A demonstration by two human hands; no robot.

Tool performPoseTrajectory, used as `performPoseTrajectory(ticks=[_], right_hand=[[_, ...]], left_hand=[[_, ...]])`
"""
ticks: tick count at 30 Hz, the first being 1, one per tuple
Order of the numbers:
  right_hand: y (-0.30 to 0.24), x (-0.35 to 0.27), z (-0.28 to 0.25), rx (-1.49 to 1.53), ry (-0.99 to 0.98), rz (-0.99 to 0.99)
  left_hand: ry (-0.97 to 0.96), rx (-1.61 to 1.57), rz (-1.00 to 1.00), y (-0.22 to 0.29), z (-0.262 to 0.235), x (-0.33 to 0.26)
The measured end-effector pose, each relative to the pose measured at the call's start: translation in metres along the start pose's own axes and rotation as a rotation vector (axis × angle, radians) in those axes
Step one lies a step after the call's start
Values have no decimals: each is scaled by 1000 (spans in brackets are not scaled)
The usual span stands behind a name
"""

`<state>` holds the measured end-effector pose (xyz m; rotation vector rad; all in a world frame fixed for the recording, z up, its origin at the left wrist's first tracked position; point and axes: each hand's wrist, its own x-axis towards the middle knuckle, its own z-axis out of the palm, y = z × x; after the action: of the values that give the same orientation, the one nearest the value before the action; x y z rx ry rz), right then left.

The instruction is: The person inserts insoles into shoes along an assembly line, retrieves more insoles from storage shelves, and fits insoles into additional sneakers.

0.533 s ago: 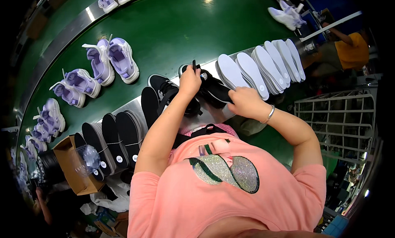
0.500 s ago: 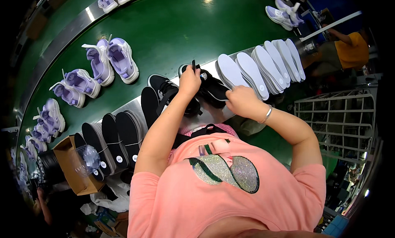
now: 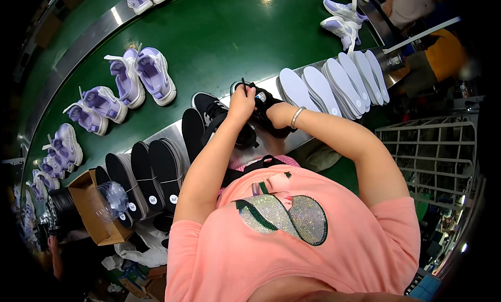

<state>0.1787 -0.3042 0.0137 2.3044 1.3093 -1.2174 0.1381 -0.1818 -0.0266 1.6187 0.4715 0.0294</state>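
Note:
A black sneaker (image 3: 265, 127) lies at the middle of the metal bench edge, its toe pointing away from me. My left hand (image 3: 242, 102) is closed at its upper front, pinching a narrow black piece that sticks up, perhaps the tongue or a lace. Inside the shoe's opening sits my right hand (image 3: 280, 115), with its fingers hidden from view. A second black sneaker (image 3: 207, 104) with a grey edge and laces rests just left, partly behind my left forearm. Beside that lies a black insole (image 3: 192, 128).
Stacked white insoles (image 3: 331, 85) line the bench at right; banded black insoles (image 3: 143, 169) stand at left by a cardboard box (image 3: 86, 197). Lilac sneakers (image 3: 152, 75) sit on the green belt (image 3: 224, 36). A wire rack (image 3: 428, 145) stands right; other people are near the right edge.
My right hand has moved forward and left from the sneaker's heel end into its opening. My left hand keeps its hold. The lilac pair at the far right has shifted left.

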Motion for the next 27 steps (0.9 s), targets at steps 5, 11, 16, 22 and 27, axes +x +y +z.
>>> performPoseTrajectory(ticks=[5, 11, 16, 22, 27], right_hand=[[1, 7, 6, -142, -22, -19], [2, -1, 10, -149, 241, 153], [5, -9, 5, -353, 60, 53], [-4, -44, -21, -96, -118, 79], [17, -38, 23, -169, -3, 77]], left_hand=[[-26, 14, -2, 0, 2, 2], [-18, 92, 17, 0, 6, 5], [25, 232, 97, -2, 11, 8], [68, 246, 51, -3, 12, 3], [122, 229, 47, 4, 17, -3]])
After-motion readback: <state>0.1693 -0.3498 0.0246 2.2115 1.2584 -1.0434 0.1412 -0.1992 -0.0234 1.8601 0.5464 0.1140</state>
